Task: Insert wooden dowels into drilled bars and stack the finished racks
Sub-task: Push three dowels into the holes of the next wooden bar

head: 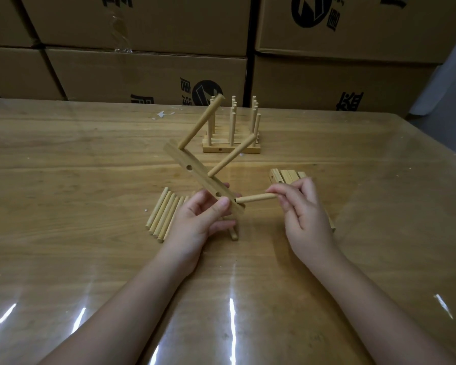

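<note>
My left hand grips the near end of a drilled wooden bar, held tilted above the table. Two dowels stand out of the bar, one at its far end and one at its middle. My right hand pinches a third dowel, whose tip touches the bar's near end beside my left thumb. Several loose dowels lie in a row on the table to the left of my left hand. A stack of finished racks with upright dowels stands farther back.
A pile of drilled bars lies behind my right hand, partly hidden by it. The wooden table has a glossy clear cover. Cardboard boxes form a wall along its far edge. One dowel lies under my left hand.
</note>
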Demonstrator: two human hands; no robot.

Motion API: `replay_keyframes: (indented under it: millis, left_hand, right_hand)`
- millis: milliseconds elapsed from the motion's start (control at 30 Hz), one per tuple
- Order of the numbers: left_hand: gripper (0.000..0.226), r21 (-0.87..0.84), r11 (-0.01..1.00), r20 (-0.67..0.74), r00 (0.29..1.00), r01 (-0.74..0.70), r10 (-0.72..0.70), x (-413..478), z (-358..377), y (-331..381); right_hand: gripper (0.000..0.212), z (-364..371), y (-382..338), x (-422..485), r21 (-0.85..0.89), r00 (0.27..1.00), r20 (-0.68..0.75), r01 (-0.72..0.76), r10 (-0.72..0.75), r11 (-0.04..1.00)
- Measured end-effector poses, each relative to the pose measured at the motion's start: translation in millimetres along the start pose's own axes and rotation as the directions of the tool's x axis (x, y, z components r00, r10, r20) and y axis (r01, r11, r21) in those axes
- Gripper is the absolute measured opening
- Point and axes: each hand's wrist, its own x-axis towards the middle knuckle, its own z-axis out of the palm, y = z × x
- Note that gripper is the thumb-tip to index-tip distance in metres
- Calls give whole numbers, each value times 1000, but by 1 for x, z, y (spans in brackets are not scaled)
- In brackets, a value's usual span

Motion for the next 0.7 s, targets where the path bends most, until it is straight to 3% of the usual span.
replay_keyframes:
  millis: [233, 500, 700]
  left_hand:
    - [28, 61, 998, -21, 1000, -22, 23, 1, 1, -4]
    - [30, 70, 998, 1, 1000, -11, 11, 0, 3, -6]
    - [34, 193, 980, 61, 998, -41, 30, -2, 6, -7]
  right_hand:
    - [28, -2, 0, 0, -255, 989, -58, 116, -135, 960]
    - [33, -4, 0, 1, -281, 991, -24, 121, -133, 952]
    - [44, -5, -3, 1, -303, 990, 1, 136, -143, 943]
